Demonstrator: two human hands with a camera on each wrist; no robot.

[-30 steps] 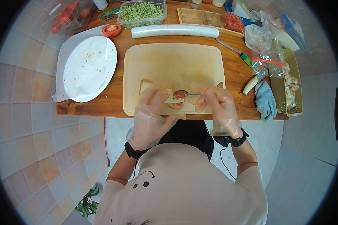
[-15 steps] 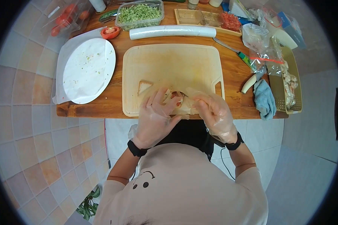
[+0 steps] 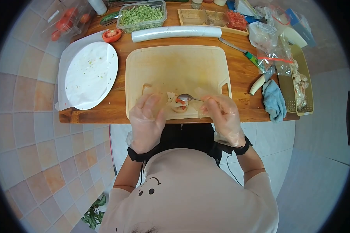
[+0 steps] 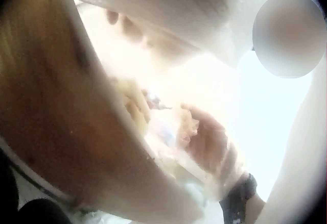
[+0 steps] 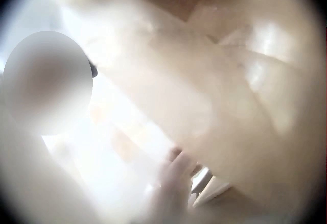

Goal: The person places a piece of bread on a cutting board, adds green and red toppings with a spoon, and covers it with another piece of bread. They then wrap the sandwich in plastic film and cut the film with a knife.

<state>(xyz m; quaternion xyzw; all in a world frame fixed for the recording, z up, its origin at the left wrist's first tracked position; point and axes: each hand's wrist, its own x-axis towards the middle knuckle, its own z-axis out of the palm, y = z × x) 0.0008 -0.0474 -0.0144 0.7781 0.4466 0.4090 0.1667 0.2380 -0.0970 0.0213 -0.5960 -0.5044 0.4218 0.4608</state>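
Note:
My right hand (image 3: 223,116), in a clear plastic glove, pinches the handle of a metal spoon (image 3: 185,97) in the head view. The spoon's bowl is over a small piece of bread (image 3: 179,108) topped with red and white bits, near the cutting board's front edge. To the left of that piece is my gloved left hand (image 3: 146,120), fingers loosely bent and the thumb apart from them. A second bread piece (image 3: 146,87) shows just beyond its fingertips, mostly hidden. The left wrist view is washed out; the right hand (image 4: 207,137) appears there. The right wrist view is mostly blurred glove.
Under the work lies a cream cutting board (image 3: 177,62). A paper-lined white plate (image 3: 91,77) sits left. Behind are a roll of plastic wrap (image 3: 177,33), a tub of chopped greens (image 3: 142,17) and a cut tomato (image 3: 112,35). A knife (image 3: 260,83) and blue cloth (image 3: 274,101) lie right.
My left hand has drawn back to the left from the topped bread, uncovering it. The right hand keeps the spoon, whose bowl shows clearly again over the bread.

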